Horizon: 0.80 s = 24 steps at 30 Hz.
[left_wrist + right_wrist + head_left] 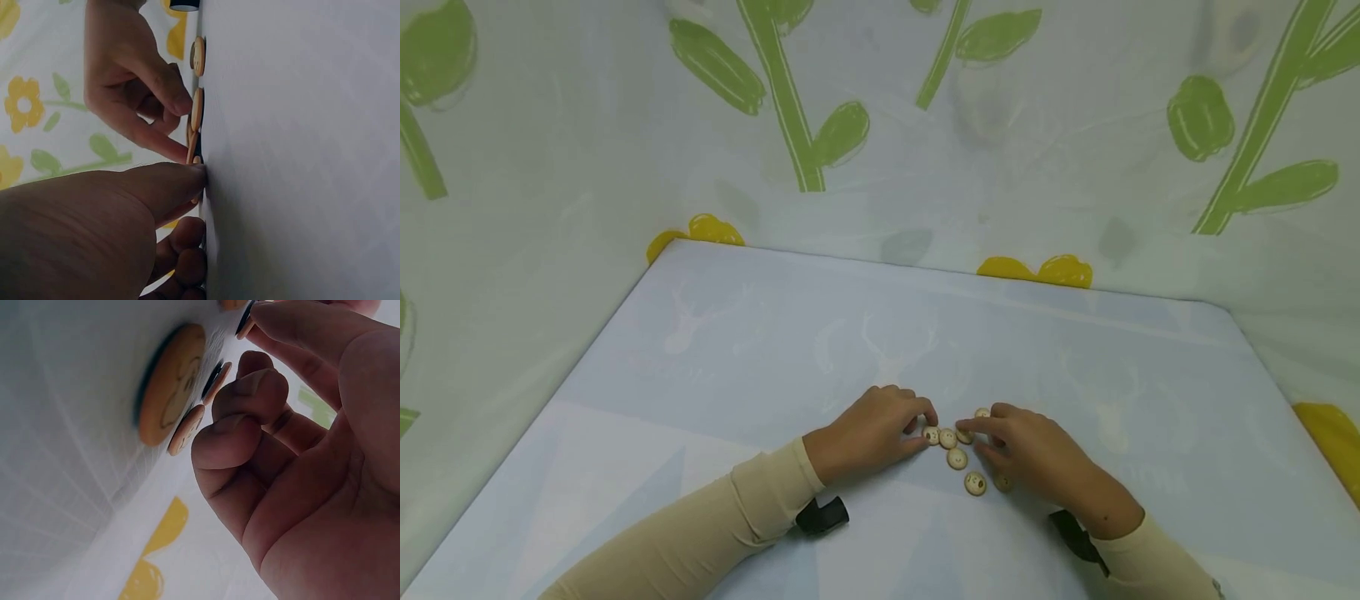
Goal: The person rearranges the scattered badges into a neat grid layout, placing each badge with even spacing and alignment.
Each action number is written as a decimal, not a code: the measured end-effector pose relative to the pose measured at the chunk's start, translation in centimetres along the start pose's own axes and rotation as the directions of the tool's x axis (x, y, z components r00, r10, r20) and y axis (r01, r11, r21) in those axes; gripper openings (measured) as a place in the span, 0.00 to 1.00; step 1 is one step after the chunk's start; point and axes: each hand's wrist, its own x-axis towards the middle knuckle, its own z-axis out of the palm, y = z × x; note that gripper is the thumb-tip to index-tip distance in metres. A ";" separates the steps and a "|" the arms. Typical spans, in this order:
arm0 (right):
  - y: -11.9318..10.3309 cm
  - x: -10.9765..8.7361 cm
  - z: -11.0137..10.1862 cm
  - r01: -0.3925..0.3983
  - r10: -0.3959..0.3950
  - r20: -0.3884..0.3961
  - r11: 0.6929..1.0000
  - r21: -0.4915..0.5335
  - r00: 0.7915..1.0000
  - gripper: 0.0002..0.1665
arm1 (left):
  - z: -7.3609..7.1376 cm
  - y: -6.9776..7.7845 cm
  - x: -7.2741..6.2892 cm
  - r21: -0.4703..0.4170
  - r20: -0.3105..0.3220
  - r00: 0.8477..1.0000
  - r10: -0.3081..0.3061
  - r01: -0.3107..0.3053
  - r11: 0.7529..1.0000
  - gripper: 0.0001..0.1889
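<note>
Several small round wooden discs with dark face-like drawings lie in a loose cluster on the table. My left hand (874,429) pinches the leftmost wooden disc (932,436) between thumb and index finger. Right beside it lies a second disc (948,438). My right hand (1033,450) has its index fingertip and thumb at opposite edges of a third disc (965,437), partly covered by the fingers. Its other fingers curl inward in the right wrist view. Nearer the body are a disc (957,459) and another disc (975,483). One disc (1003,482) sits partly under the right hand.
Behind the right index finger is a further disc (982,412). The table (775,333) wears a pale blue-grey cloth with faint deer heads. A white curtain (880,217) with green stems and yellow flowers hangs around its far and side edges.
</note>
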 end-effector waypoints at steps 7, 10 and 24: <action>0.1 0.1 0.1 0.021 -0.021 -0.021 1.000 0.010 1.000 0.13 | -0.1 0.0 0.0 0.000 0.020 1.000 -0.010 0.010 1.000 0.08; 0.0 0.2 0.1 0.019 -0.018 -0.021 1.000 0.018 1.000 0.12 | -0.2 0.0 0.0 -0.004 0.014 1.000 -0.011 0.011 1.000 0.09; -0.1 0.2 0.1 -0.044 0.043 0.010 0.997 0.066 0.999 0.09 | 0.1 0.0 0.0 -0.002 -0.003 1.000 0.003 -0.003 1.000 0.09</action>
